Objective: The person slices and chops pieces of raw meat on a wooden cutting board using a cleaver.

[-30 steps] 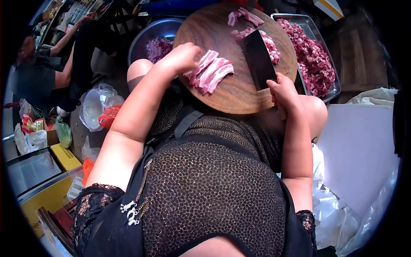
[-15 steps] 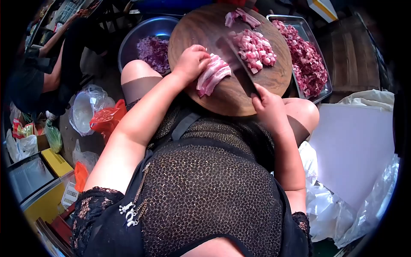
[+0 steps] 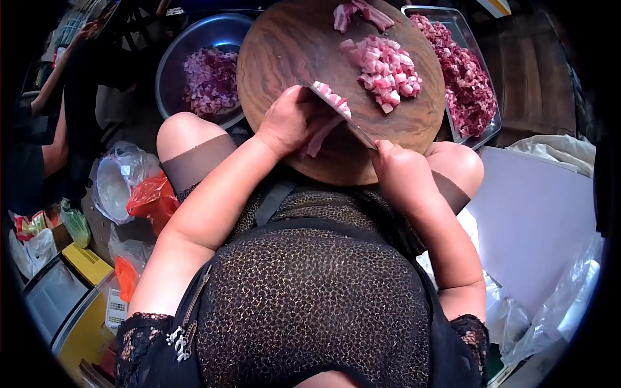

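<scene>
My right hand [image 3: 404, 174] is closed round the handle of a knife [image 3: 357, 130] whose blade is seen nearly edge-on. That blade crosses streaky pork strips [image 3: 317, 139] lying on a round wooden chopping block [image 3: 275, 61]. Curled over the strips, my left hand [image 3: 288, 123] presses them close beside the blade; its fingertips are partly hidden. Cut pork [image 3: 332, 97] shows along the blade's far side. Farther back on the block sit a heap of diced pork [image 3: 387, 72] and a few uncut pork pieces [image 3: 363, 14].
A metal bowl [image 3: 169, 71] of chopped reddish meat stands left of the block, and a metal tray [image 3: 495, 129] of diced meat on the right. Plastic bags [image 3: 155, 200] and a white tub lie at lower left. Another person's arm [image 3: 55, 139] shows at far left.
The knife has moved left from the open block onto the pork strips, with my right hand on its handle. My left hand has shifted slightly, and the view has tilted a little.
</scene>
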Motion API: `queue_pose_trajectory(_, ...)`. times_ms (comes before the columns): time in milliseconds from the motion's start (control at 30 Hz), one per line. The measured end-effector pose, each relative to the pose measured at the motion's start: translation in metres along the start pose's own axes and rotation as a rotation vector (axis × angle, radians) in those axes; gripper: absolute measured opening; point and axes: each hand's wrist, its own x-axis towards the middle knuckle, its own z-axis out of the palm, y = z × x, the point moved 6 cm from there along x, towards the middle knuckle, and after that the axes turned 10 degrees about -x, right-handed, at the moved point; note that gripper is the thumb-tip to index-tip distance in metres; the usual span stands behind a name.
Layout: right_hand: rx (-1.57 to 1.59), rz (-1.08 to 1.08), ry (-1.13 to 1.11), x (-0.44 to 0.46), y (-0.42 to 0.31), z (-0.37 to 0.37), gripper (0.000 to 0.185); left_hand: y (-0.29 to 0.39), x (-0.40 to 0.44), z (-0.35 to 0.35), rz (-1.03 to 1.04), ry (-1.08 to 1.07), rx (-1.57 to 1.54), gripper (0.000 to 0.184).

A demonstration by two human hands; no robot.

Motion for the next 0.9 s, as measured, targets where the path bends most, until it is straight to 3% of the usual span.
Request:
queue_pose_trajectory(100, -0.006, -0.016, -0.111, 0.014, 0.003, 0.001, 0.014, 0.011, 0.001, -0.002, 0.129, -0.014, 0.085, 0.033)
queue_pose_trajectory(167, -0.026, -0.041, -0.147, 0.027, -0.001, -0.001, 0.010, 0.018, -0.003, -0.001, 0.343, 0.012, 0.373, 0.036)
queue_pose_trajectory(300, -0.009, -0.121, -0.033, 0.074, -0.026, 0.002, 0.012, 0.010, 0.001, 0.006, 0.350, 0.035, 0.373, 0.037)
queue_pose_trajectory(400, -0.002, -0.148, -0.010, 0.087, -0.023, 0.007, 0.014, 0.013, -0.001, 0.006, 0.399, 0.080, 0.375, 0.023)
queue_pose_trajectory(600, 0.150, 0.032, -0.196, 0.015, 0.044, 0.011, 0.021, 0.011, -0.004, 0.005, 0.296, 0.079, 0.464, 0.021)
queue_pose_trajectory(633, 0.150, 0.030, -0.185, 0.005, 0.048, 0.014, 0.021, 0.012, -0.004, 0.005, 0.224, 0.016, 0.429, 0.028)
queue_pose_trajectory(700, 0.160, 0.239, 0.052, -0.014, 0.057, 0.003, 0.024, 0.017, -0.004, 0.002, 0.191, 0.070, 0.398, 0.029)
queue_pose_trajectory(767, 0.204, 0.212, 0.034, -0.024, 0.047, -0.004, 0.025, 0.023, -0.006, -0.006, 0.147, 0.179, 0.393, 0.033)
queue_pose_trajectory(900, 0.168, 0.100, 0.043, -0.029, 0.013, -0.008, 0.022, 0.022, -0.017, -0.010, 0.271, 0.067, 0.533, 0.030)
